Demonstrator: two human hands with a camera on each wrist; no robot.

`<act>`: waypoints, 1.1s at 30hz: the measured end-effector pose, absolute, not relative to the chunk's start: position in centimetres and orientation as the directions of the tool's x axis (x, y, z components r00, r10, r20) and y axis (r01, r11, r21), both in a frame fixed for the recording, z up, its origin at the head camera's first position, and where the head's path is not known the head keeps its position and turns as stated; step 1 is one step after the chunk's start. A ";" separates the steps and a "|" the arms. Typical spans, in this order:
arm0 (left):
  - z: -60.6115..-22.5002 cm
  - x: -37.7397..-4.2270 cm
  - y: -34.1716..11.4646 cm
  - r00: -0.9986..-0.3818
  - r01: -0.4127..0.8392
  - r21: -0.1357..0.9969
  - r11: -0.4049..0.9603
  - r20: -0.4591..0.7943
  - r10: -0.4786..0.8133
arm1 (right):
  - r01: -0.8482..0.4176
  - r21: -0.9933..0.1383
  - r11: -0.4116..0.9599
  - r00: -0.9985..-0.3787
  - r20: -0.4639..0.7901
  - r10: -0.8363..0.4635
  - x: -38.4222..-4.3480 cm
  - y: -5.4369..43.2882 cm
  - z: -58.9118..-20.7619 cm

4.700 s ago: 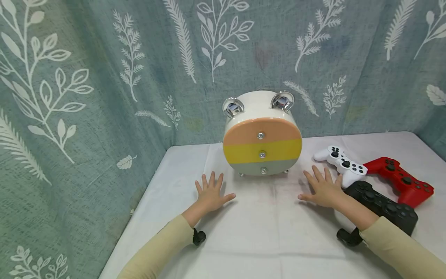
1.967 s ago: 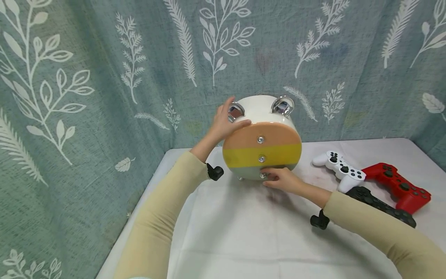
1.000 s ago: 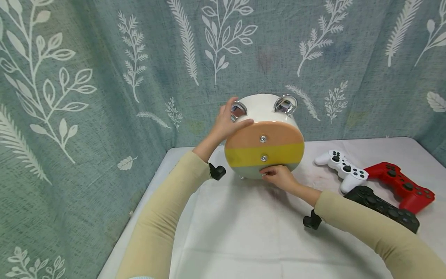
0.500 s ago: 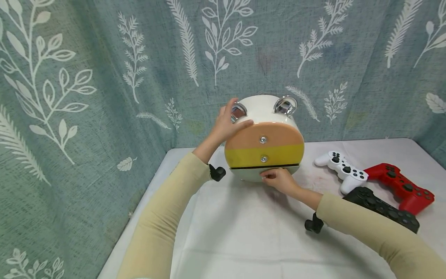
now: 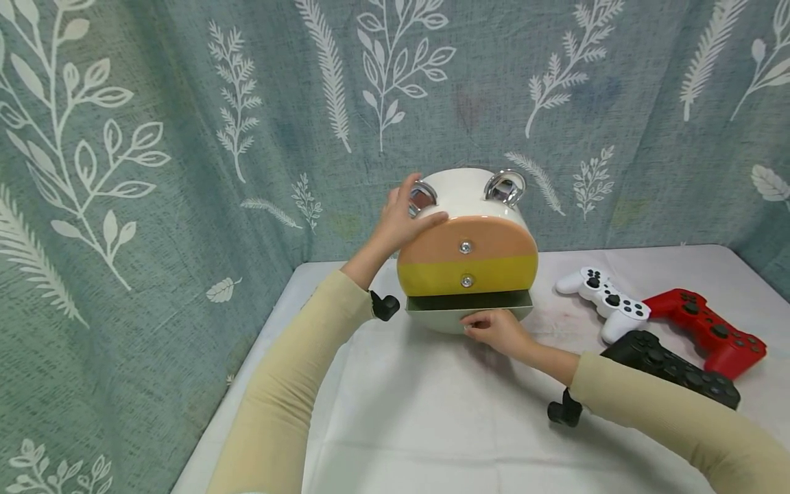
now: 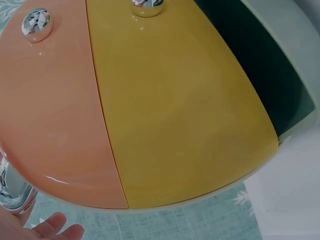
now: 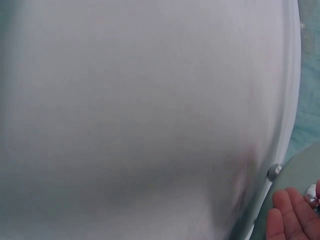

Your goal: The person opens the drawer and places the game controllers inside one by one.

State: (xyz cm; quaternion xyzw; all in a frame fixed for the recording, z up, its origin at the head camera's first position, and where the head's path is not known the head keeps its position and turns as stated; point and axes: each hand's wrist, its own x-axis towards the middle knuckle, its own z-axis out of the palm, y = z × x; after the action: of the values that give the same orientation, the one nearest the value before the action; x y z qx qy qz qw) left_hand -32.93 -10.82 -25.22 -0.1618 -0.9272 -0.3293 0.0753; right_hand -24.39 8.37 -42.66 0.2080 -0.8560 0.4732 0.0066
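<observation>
A clock-shaped drawer cabinet point(image 5: 470, 194) stands on the table, white on top with silver ring-like ears and an orange, yellow and pale green front. Its bottom drawer point(image 5: 435, 320) is pulled partway out, and a dark gap shows above the green front. My right hand point(image 5: 503, 334) pinches the knob point(image 7: 311, 193) of that drawer, the fingers covering most of it in the head view. At the upper left, my left hand point(image 5: 395, 221) holds the cabinet, thumb along the front's top edge and fingers around the left ear point(image 6: 14, 187). The orange and yellow drawers are closed.
To the right lie a white game controller point(image 5: 607, 299), a red one point(image 5: 710, 329) and a black one point(image 5: 673, 367), the last beside my right sleeve. White cloth covers the table point(image 5: 420, 425). A green leaf-patterned curtain point(image 5: 278, 123) hangs behind and at the left.
Both hands have left the tabletop, the left for the cabinet's ear, the right for the bottom knob. Since then the bottom drawer has slid out toward me with my right hand.
</observation>
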 end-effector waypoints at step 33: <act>-25.3 -32.8 -10.9 -0.928 0.370 0.581 0.725 0.264 0.262 | -0.393 -0.802 0.450 -0.886 0.201 -0.417 -19.3 8.8 -43.2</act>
State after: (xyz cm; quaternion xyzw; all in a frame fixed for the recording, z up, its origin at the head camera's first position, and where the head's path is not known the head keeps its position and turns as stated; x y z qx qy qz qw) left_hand -32.80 -10.92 -25.31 -0.1710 -0.9251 -0.3291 0.0819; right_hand -19.26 8.84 -43.20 0.2380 -0.8515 0.4671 -0.0126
